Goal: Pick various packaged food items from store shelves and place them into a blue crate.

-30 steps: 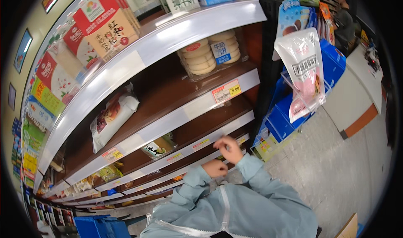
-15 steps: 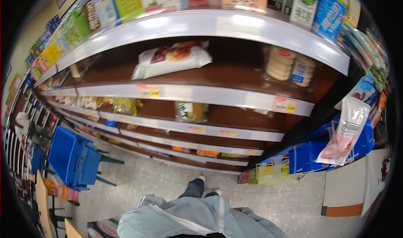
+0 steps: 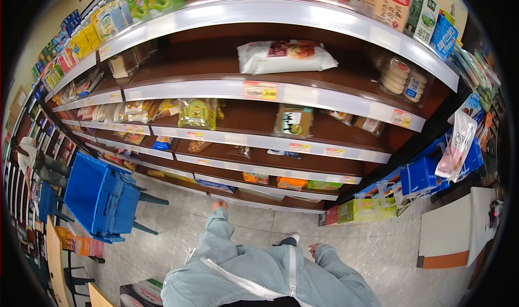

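The left hand (image 3: 219, 205) has reappeared, right of a blue crate (image 3: 120, 203).

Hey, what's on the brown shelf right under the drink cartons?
On the brown shelf: a white packet, clear-wrapped pale round cakes at right, and wrapped goods at left. What lies directly behind the packet is covered.

The near jacket (image 3: 254, 261) is matt, creased cloth with a toothed zip (image 3: 292, 272). The shelf fronts (image 3: 324, 98) look like smooth, glossy pale plastic; the brown shelf boards (image 3: 189, 63) behind have a dull sheen. The far white packet (image 3: 319, 63) is shiny plastic film, as is the pouch (image 3: 459, 142) at right. The crate (image 3: 121, 199) at left is smooth blue plastic; the floor (image 3: 184, 215) is smooth, faintly glossy tile.
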Demonstrator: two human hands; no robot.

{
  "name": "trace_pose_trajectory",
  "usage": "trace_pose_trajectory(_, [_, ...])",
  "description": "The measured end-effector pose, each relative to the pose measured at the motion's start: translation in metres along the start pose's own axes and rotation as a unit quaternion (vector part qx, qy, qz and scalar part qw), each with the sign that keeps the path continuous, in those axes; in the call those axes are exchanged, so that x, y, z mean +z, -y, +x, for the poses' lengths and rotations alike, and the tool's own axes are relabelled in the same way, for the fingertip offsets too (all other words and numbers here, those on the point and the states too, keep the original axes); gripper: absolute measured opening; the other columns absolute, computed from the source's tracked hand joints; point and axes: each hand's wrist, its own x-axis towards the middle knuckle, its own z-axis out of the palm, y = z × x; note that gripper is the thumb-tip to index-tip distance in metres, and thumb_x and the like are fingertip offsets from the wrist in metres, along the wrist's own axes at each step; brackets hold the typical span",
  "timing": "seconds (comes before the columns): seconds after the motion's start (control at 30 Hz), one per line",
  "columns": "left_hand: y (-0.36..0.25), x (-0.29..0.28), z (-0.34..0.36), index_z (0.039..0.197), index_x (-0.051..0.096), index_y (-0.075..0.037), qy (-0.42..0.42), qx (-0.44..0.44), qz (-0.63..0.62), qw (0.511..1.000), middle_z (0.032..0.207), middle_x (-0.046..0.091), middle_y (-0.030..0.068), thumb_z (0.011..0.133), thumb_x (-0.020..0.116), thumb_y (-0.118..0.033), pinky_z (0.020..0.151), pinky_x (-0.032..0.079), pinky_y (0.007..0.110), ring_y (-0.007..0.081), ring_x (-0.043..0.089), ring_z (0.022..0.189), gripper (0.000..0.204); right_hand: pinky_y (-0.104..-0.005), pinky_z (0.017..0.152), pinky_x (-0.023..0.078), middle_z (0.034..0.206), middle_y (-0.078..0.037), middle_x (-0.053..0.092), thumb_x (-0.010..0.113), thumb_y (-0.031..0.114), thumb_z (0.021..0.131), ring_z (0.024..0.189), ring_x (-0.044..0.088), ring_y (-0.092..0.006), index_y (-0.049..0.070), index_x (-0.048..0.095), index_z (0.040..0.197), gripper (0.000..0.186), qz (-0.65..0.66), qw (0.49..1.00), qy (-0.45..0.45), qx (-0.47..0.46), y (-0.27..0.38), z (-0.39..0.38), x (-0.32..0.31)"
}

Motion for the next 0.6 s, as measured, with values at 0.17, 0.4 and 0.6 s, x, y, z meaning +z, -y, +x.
trace_pose_trajectory(0.17, [0.048,-0.06,0.039,0.073,0.056,-0.001,0.077,-0.051,-0.247,0.965,0.058,0.054,0.0084,0.073,0.042,-0.002,0.038,0.039,0.025,0.0129,0.048,0.046,0.015,-0.0325,0.041,0.038,0.06,-0.007,0.049,0.054,-0.004,0.062,0.048,0.046,-0.02,0.012,0.051,0.103,0.044,0.165,0.986,0.011,-0.01,-0.032,0.066,0.091])
trace_pose_trajectory(0.4, [0.17,-0.182,0.062,0.075,0.054,-0.003,0.038,-0.142,-0.357,0.922,0.058,0.053,0.0065,0.075,0.041,-0.001,0.038,0.039,0.025,0.0133,0.048,0.044,0.012,-0.0368,0.064,0.044,0.079,-0.007,0.054,0.054,0.0,0.065,0.071,0.049,-0.0226,0.015,0.056,0.09,0.03,-0.396,0.882,-0.132,-0.219,-0.036,0.013,0.254])
trace_pose_trajectory(0.6, [0.215,-0.269,0.112,0.071,0.048,-0.004,-0.178,-0.094,-0.518,0.831,0.056,0.048,0.0062,0.075,0.039,0.001,0.036,0.034,0.023,0.0113,0.042,0.043,0.011,-0.0331,0.061,0.044,0.088,-0.007,0.054,0.054,-0.001,0.066,0.076,0.049,-0.0207,0.015,0.057,0.093,0.031,0.33,0.913,-0.235,-0.04,-0.015,-0.007,0.317])
